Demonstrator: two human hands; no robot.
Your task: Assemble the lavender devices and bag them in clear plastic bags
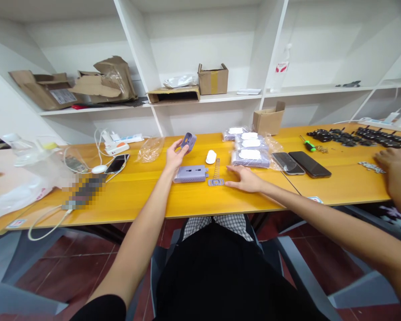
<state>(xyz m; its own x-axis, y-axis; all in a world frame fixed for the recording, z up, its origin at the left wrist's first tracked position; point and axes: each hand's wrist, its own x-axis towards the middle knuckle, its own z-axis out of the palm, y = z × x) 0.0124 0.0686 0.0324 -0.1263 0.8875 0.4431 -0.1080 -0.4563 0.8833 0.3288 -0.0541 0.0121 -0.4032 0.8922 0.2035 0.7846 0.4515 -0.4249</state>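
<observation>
Raised a little over the table, my left hand (175, 154) grips a purple-grey plastic cap (189, 141) with openings in its face. Below it lies a flat purple-grey housing (192, 174) with two dark slots. My right hand (245, 179) rests on the wood, fingers apart, nothing seen in it. Its fingertips are close to a small grey plate with cutouts (216, 182); whether they touch I cannot tell. A thin coil spring (217, 168) lies just behind that plate. Farther back is a white rounded piece (211, 156).
Bagged purple-grey units with white tops (250, 154) are stacked behind my right hand. Two dark phones (309, 164), a green screwdriver (309, 145), screws (370, 167) and black parts (347, 136) lie rightward. Another person's hand (396, 162) is at far right. A power strip (116, 148) stands left.
</observation>
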